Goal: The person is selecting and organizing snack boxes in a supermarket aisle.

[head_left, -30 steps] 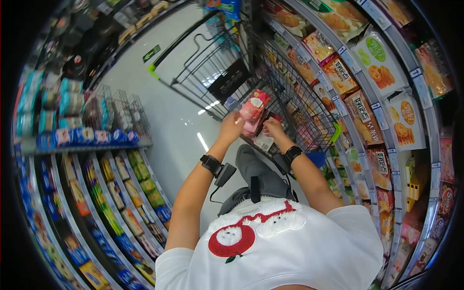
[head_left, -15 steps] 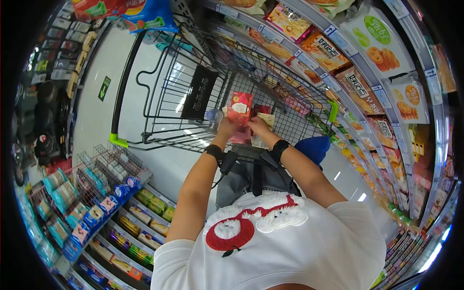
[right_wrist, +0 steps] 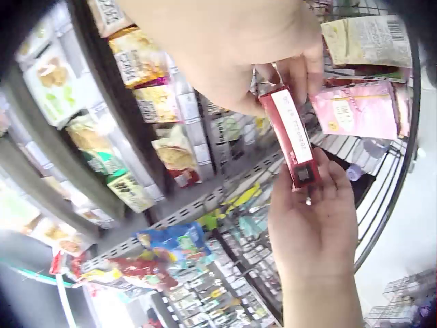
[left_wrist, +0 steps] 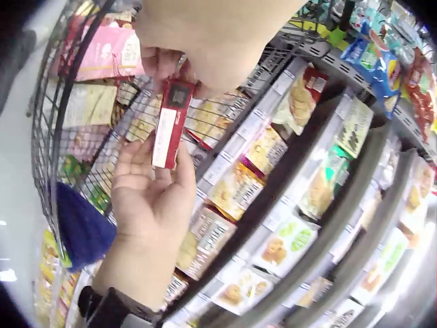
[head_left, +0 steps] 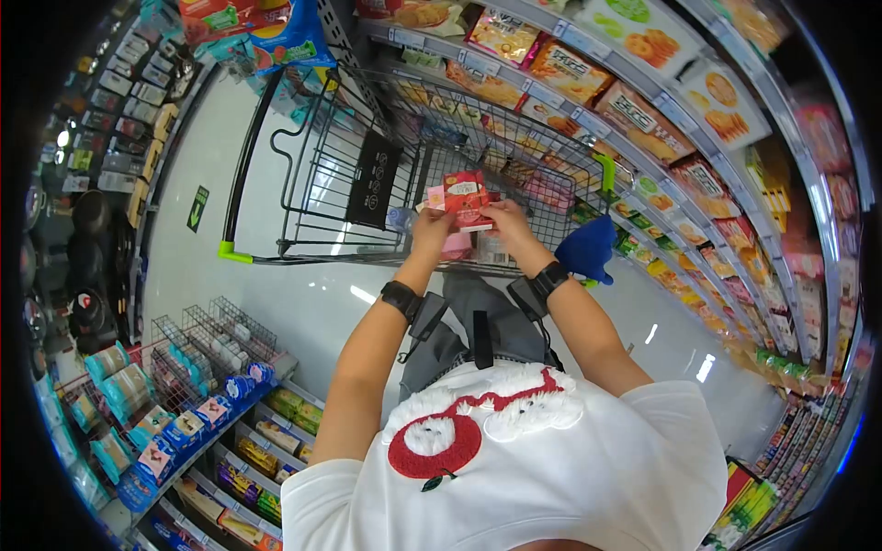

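Both hands hold a small red box (head_left: 467,197) over the shopping cart (head_left: 432,170). My left hand (head_left: 432,231) grips its left end, and my right hand (head_left: 508,227) pinches the right end between thumb and fingers. A narrow side of the box with a white printed strip and a dark square shows in both wrist views. Below the hands, a pink package (right_wrist: 355,109) and a pale packet (left_wrist: 89,106) lie in the cart. Part of the box is hidden behind the fingers.
Shelves of biscuit packs (head_left: 643,119) run along the right. A blue cloth-like thing (head_left: 585,250) hangs at the cart's right end. A rack with blue and teal packages (head_left: 184,427) stands at lower left; blue snack bags (head_left: 294,41) hang at the top.
The view has turned, and the cart now lies more sideways. My right hand, apart from the red box a second ago, has come up to it and now holds it with the left.
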